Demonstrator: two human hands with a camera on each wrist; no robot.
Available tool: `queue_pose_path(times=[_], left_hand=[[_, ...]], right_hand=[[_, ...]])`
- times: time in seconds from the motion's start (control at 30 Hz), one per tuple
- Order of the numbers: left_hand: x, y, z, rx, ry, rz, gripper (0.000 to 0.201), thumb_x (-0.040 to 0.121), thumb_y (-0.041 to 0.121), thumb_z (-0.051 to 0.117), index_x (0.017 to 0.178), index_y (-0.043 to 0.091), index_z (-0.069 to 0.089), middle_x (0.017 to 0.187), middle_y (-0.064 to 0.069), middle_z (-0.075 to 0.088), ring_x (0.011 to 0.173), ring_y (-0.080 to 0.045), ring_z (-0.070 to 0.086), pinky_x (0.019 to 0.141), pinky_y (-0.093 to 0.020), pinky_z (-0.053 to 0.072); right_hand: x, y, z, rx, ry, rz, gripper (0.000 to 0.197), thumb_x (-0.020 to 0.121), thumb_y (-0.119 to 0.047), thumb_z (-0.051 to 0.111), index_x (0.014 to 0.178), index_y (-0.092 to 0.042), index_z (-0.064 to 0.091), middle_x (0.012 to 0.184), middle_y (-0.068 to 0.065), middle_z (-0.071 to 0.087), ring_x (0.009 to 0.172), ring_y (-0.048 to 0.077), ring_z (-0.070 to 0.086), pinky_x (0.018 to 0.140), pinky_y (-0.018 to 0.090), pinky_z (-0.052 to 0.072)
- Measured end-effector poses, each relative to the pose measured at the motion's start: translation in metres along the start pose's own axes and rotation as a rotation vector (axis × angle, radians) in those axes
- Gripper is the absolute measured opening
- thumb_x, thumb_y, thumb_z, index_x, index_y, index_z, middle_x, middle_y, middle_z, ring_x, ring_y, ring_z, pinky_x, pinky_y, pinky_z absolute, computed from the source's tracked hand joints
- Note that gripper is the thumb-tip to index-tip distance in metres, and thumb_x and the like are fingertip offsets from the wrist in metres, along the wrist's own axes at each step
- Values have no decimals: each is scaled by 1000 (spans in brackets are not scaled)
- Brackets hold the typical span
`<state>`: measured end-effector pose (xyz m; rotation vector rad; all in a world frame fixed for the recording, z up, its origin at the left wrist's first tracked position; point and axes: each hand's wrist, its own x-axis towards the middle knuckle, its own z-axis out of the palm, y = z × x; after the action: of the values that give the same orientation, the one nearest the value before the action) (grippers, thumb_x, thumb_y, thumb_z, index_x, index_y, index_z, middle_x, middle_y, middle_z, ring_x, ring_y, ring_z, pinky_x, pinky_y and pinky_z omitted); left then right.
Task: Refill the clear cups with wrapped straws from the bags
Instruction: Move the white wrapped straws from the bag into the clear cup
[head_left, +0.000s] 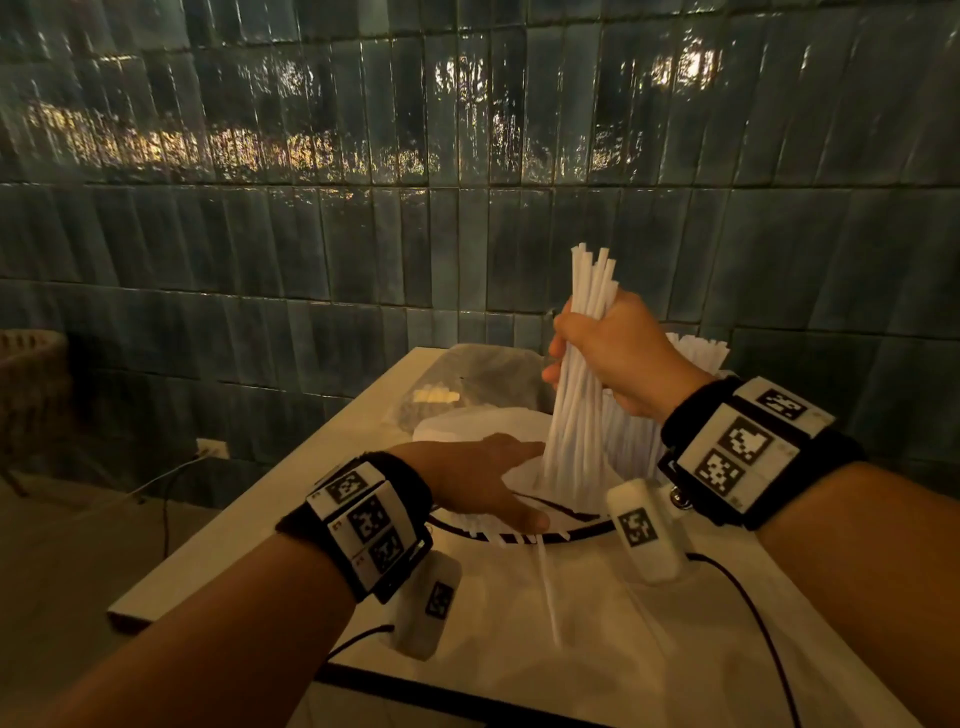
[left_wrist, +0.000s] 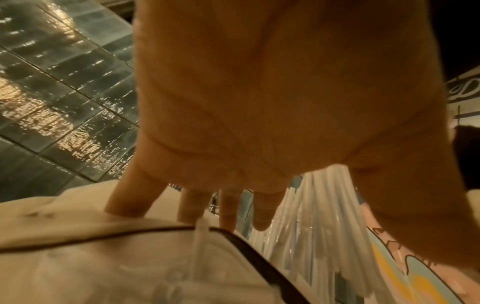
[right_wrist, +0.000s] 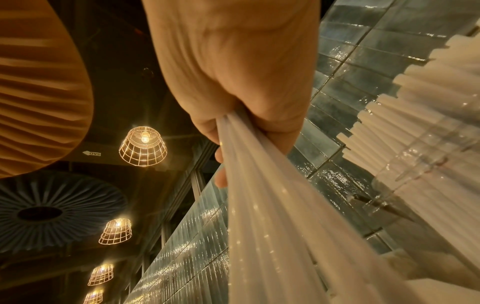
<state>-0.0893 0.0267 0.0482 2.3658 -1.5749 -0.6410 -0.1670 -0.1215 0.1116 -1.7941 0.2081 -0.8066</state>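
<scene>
The wrapped straws (head_left: 576, 374) look light, thin and slick in their sleeves, so a loose bundle would likely splay or slip; a full fist round the middle seems the safest hold. The right hand (head_left: 613, 358) is clenched round such a bundle, upright above the bag (head_left: 467, 431) on the tabletop (head_left: 332, 467); the left hand (head_left: 478, 483), fingers straight, presses flat on the bag's mouth; a clear cup (right_wrist: 415, 164) of straws stands just beside.

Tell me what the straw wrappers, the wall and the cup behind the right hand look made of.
Bundle of white wrapped straws: matte white wrappers, likely paper. Dark blue-green tiled wall: glossy glazed ceramic, mirroring warm lights. Clear cup of straws: transparent with bright glints; plastic or glass, cannot tell.
</scene>
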Motion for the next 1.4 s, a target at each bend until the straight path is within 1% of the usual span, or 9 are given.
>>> queue_pose_path(times=[0.13,0.27,0.5,0.63,0.8,0.93,1.03,1.27,1.4], left_hand=[[4,-3,2,37,28,-42,87,79,56,65,148,41,14,151,1,23,138,-23,24,116,-47,20],[11,1,3,-56,289,22,87,75,58,68,146,33,26,136,6,44,124,-15,43,105,-35,35],[11,24,1,-571,454,252,79,78,24,77,142,18,31,121,0,57,110,-12,57,94,-28,50],[12,32,3,-713,555,256,16,86,6,65,99,13,60,85,-5,62,70,-6,65,65,-19,54],[15,31,9,-735,576,182,17,88,17,65,74,12,55,61,-4,58,44,0,54,46,-9,43],[19,27,12,-691,601,114,23,83,26,70,71,13,57,57,-1,60,46,-5,55,48,-12,46],[21,26,12,-706,597,96,23,79,24,75,71,12,58,58,-2,61,54,-13,58,61,-25,54],[21,31,16,-784,576,155,21,75,17,78,76,9,59,60,-5,58,52,-14,56,63,-30,56],[24,37,16,-851,558,243,16,80,13,73,80,11,57,58,4,55,50,-8,54,55,-22,54]], right_hand=[[-2,2,1,2,-16,-7,5,90,-14,57,89,-17,52,56,-1,64,54,23,67,50,29,53],[-4,1,4,26,-46,0,4,90,-15,57,92,-16,54,59,-1,64,56,23,68,51,30,54],[-12,0,21,215,-87,-9,3,90,-12,58,89,-14,58,63,2,68,71,26,71,62,33,57],[-10,-7,23,208,-48,-66,25,81,-7,68,102,-14,57,88,16,69,84,31,70,78,45,58],[-2,-26,16,228,20,-250,60,77,-6,74,121,-35,44,116,16,60,94,31,67,74,41,58],[5,-33,14,-7,77,-378,39,86,-9,66,123,-16,57,106,9,65,90,26,67,82,45,56],[3,-32,13,-139,100,-478,33,89,-10,61,122,-12,60,107,0,63,99,21,63,86,33,54],[-1,-30,2,-104,67,-454,14,90,-10,59,79,-15,66,68,2,63,61,15,66,54,23,54],[0,-34,-8,-127,72,-407,22,84,-2,56,68,-11,68,67,6,65,68,23,68,62,31,55]])
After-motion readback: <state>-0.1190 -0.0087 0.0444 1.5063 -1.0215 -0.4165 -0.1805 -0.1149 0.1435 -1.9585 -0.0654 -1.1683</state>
